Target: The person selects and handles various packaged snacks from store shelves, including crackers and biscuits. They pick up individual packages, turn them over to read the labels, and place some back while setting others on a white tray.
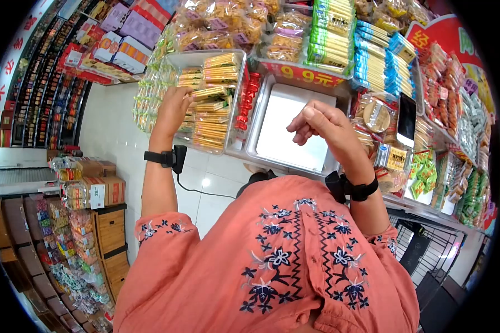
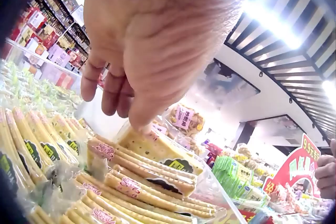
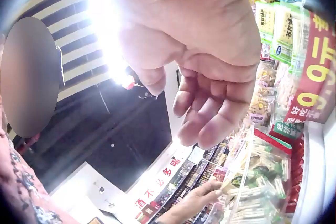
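Up in the clear bin [image 1: 240, 69]: left hand [image 1: 174, 108] down on the stacked biscuit packs [image 1: 216, 119], fingers [image 2: 113, 92] touching the top pack, can't tell if actually pinching it. Lower packs blurry and cut off in the wrist view. Right hand [image 1: 322, 125] loosely curled, holding nothing, hovering over the bare white tray [image 1: 286, 119], loads of room there.

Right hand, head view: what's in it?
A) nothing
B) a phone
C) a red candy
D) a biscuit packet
A: the right hand hangs over the white tray with loosely curled fingers and holds nothing. The left hand is the one at the biscuit packets.
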Tool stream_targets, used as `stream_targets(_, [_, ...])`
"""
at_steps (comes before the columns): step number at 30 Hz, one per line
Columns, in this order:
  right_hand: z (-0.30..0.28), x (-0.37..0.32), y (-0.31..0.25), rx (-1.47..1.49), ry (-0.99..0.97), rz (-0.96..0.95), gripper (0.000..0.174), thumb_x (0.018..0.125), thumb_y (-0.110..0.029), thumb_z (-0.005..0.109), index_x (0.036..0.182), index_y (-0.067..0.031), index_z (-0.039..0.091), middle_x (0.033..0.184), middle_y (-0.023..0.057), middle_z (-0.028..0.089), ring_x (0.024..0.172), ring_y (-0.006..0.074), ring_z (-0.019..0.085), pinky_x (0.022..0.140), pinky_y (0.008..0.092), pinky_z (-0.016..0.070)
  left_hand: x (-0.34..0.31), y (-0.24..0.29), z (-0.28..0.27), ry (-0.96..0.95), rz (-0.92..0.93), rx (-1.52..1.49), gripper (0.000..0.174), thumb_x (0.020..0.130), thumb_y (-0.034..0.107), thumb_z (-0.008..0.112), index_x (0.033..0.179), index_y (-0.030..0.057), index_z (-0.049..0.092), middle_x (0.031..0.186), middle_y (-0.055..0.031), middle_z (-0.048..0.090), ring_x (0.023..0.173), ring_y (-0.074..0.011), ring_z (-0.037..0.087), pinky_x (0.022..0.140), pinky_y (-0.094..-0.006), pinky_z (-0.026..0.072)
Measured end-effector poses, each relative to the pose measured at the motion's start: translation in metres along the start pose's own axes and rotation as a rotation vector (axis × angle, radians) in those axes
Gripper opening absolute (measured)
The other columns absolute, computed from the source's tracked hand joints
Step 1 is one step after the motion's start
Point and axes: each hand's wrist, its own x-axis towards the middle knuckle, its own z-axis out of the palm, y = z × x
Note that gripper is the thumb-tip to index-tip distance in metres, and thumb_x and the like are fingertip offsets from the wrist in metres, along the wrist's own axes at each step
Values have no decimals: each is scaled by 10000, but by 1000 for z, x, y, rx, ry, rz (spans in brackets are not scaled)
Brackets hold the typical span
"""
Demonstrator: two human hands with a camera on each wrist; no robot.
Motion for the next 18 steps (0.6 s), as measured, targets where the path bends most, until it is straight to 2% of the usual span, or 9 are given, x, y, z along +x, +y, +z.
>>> stream_targets(2, [0,4,2,-5,0,12,458,1020,-477,542,966,-32,636,956,107,714,806,166,700,715,296,559,0,2,2,66,60,-5,229,954,160,649,1133,21,614,991,-177,653,995,-366,629,822,-425,505])
stream_targets(5, [5,13,6,11,2,46,458,1019,-481,542,967,-35,630,963,107,711,806,163,699,708,295,559,1,12,0,44,-10,-4,223,982,182,621,1141,26,610,987,-183,665,932,-376,642,804,-427,511])
stream_targets(8, [6,21,16,28,-27,66,446,1016,-471,553,979,-32,624,957,101,708,801,160,698,700,291,559,2,23,-5,17,-219,-141,252,1011,224,582,1156,18,609,978,-186,679,878,-383,656,780,-434,512])
stream_targets(11, [8,24,20,44,9,88,420,1015,-444,561,1016,-28,618,958,97,704,795,157,697,695,285,558,3,25,-14,121,-245,-243,291,1034,262,550,1181,20,616,913,-143,681,797,-265,662,720,-374,518])
stream_targets(14, [7,27,23,55,45,135,374,1020,-366,570,1146,-16,603,1040,118,693,799,157,690,706,284,565,4,59,-35,122,-423,-466,288,1045,257,535,1194,28,629,883,-64,651,749,-124,608,658,-292,507])
stream_targets(18, [9,29,27,90,78,124,425,1015,-333,581,1281,-2,556,1119,131,675,819,162,690,717,289,570,2,85,-35,119,-439,-717,266,1051,261,528,1181,60,644,935,-1,643,750,-57,551,657,-215,467])
